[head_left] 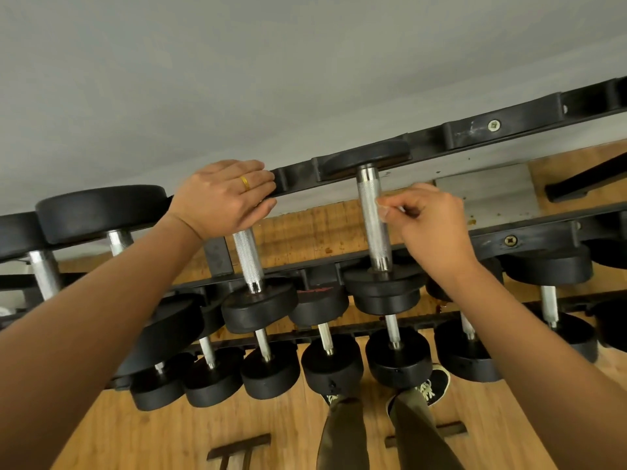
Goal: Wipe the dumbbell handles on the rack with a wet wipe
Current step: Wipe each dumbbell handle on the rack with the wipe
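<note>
Left hand (222,195) lies flat, fingers straight, on the rack rail (295,178), left of the top-row dumbbell handle (372,218). Right hand (431,225), just right of that handle, pinches a pale scrap, probably the wet wipe (383,212), against it. I'd wrap it round and twist.

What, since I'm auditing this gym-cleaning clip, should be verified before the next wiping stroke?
1. Right hand at the target handle: ok, fingertips meet its knurled side.
2. Wipe in grip: cannot tell; only a small translucent scrap shows pinched there.
3. Left hand bracing: ok, lies flat on the top rail.
4. That dumbbell's far head seated: ok, sits in the rail's cradle.
5. Handle already clean: cannot tell.
</note>
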A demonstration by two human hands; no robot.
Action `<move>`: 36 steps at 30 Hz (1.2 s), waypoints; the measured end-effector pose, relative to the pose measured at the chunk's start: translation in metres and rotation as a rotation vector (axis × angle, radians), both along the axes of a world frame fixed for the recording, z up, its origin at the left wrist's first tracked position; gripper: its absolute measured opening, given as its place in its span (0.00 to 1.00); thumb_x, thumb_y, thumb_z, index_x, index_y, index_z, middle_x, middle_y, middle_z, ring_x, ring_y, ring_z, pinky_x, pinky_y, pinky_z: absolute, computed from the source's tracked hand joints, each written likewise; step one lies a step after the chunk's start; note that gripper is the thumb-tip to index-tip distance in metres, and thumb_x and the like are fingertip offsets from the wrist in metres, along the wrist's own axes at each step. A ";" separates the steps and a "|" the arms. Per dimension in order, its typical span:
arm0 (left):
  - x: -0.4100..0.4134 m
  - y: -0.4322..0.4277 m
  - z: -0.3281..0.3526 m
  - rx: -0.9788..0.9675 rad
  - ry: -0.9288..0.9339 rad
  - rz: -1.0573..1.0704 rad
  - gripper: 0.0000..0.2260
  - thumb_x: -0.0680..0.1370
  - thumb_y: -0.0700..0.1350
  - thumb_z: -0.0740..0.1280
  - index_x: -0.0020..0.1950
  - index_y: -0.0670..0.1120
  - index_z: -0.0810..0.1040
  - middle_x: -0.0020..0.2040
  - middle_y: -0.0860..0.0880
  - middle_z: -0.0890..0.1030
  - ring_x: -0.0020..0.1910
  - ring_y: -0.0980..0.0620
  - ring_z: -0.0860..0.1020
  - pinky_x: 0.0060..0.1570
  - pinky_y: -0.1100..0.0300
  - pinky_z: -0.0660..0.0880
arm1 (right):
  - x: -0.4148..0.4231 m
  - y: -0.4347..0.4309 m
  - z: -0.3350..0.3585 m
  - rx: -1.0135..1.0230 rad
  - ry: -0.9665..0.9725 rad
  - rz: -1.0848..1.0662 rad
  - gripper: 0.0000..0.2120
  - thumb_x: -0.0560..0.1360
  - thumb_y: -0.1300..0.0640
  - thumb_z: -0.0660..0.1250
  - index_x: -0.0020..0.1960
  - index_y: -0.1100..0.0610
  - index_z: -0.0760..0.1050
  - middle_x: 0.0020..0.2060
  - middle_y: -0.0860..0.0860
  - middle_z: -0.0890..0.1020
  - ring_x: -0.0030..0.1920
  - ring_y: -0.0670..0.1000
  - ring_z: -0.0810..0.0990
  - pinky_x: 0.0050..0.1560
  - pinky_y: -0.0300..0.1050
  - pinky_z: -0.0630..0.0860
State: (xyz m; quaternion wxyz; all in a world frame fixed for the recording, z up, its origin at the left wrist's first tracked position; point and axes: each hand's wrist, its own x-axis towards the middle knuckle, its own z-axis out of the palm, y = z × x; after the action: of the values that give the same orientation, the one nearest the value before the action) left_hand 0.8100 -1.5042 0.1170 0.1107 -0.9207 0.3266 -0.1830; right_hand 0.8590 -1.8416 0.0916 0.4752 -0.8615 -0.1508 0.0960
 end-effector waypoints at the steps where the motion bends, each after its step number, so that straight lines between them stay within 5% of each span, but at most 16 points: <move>1: 0.000 0.000 0.000 0.001 -0.001 0.002 0.11 0.82 0.48 0.70 0.57 0.42 0.85 0.55 0.45 0.86 0.57 0.44 0.84 0.54 0.50 0.82 | 0.001 0.000 0.000 0.010 0.019 0.007 0.08 0.75 0.60 0.74 0.53 0.56 0.85 0.39 0.39 0.78 0.42 0.33 0.76 0.47 0.24 0.70; 6: 0.000 -0.001 0.000 0.017 0.000 0.009 0.11 0.82 0.48 0.70 0.57 0.42 0.85 0.55 0.45 0.86 0.57 0.44 0.84 0.54 0.50 0.81 | -0.029 -0.029 -0.004 -0.009 0.191 0.118 0.05 0.73 0.59 0.75 0.48 0.52 0.86 0.40 0.45 0.83 0.43 0.42 0.80 0.49 0.35 0.77; 10: -0.001 -0.001 0.001 0.030 0.006 0.012 0.11 0.82 0.48 0.69 0.57 0.42 0.85 0.55 0.45 0.86 0.57 0.44 0.84 0.55 0.50 0.81 | -0.027 -0.031 -0.005 0.004 0.247 0.123 0.06 0.73 0.60 0.75 0.47 0.51 0.86 0.41 0.42 0.83 0.45 0.39 0.81 0.50 0.33 0.77; 17: -0.001 -0.002 0.004 0.043 0.017 0.014 0.12 0.83 0.48 0.68 0.58 0.41 0.84 0.55 0.44 0.86 0.58 0.43 0.84 0.54 0.49 0.80 | 0.013 0.018 0.012 0.215 0.128 -0.167 0.08 0.76 0.58 0.72 0.55 0.52 0.84 0.48 0.44 0.86 0.49 0.42 0.84 0.55 0.46 0.81; 24: -0.001 -0.002 0.002 0.002 -0.002 -0.011 0.13 0.84 0.48 0.66 0.58 0.40 0.84 0.53 0.43 0.86 0.57 0.42 0.84 0.53 0.48 0.81 | 0.006 0.023 0.007 0.014 -0.021 -0.139 0.07 0.77 0.58 0.72 0.54 0.53 0.85 0.44 0.43 0.84 0.44 0.41 0.81 0.55 0.45 0.80; 29: -0.001 -0.001 0.002 0.000 -0.001 -0.010 0.14 0.85 0.49 0.63 0.55 0.40 0.84 0.53 0.44 0.86 0.57 0.43 0.83 0.52 0.48 0.81 | -0.029 0.005 0.006 -0.108 -0.068 -0.069 0.07 0.75 0.61 0.74 0.53 0.56 0.85 0.42 0.45 0.81 0.41 0.39 0.77 0.51 0.36 0.76; 36: 0.000 0.002 0.001 0.055 0.070 0.004 0.22 0.86 0.53 0.58 0.58 0.38 0.84 0.57 0.41 0.85 0.63 0.41 0.80 0.67 0.44 0.73 | 0.004 0.036 0.021 -0.114 -0.104 -0.150 0.06 0.77 0.60 0.72 0.52 0.55 0.85 0.48 0.49 0.83 0.49 0.49 0.81 0.58 0.51 0.79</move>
State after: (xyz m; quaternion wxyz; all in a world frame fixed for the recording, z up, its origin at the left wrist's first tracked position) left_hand 0.8097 -1.5019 0.1178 0.1247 -0.9237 0.3333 -0.1417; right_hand 0.8630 -1.8056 0.1124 0.4229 -0.8998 -0.1045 0.0234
